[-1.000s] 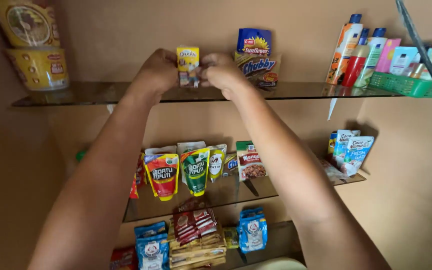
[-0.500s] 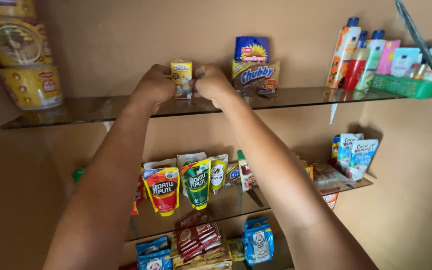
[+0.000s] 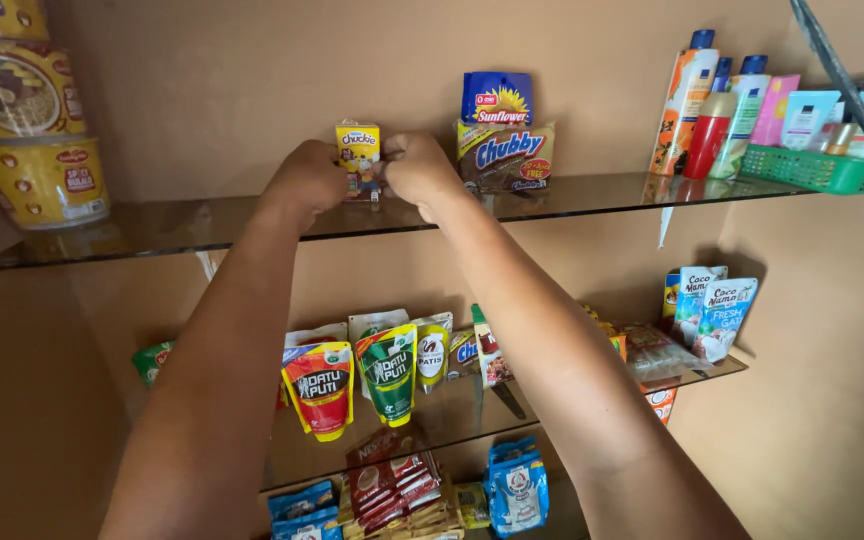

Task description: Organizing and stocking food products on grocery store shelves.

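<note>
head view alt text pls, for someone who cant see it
Both hands, left and right, grip a small yellow drink carton on a top glass shelf, beside brown and blue snack packs. Sauce pouches hang on the shelf below.

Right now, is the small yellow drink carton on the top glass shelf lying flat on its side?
No: the small yellow drink carton stands upright on the top glass shelf, with the left hand and right hand on either side of it.

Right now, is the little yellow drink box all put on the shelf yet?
Nearly. The yellow drink box already stands upright on the top glass shelf. In hand: the left hand and right hand sit on either side of its base. Left: letting go.
</note>
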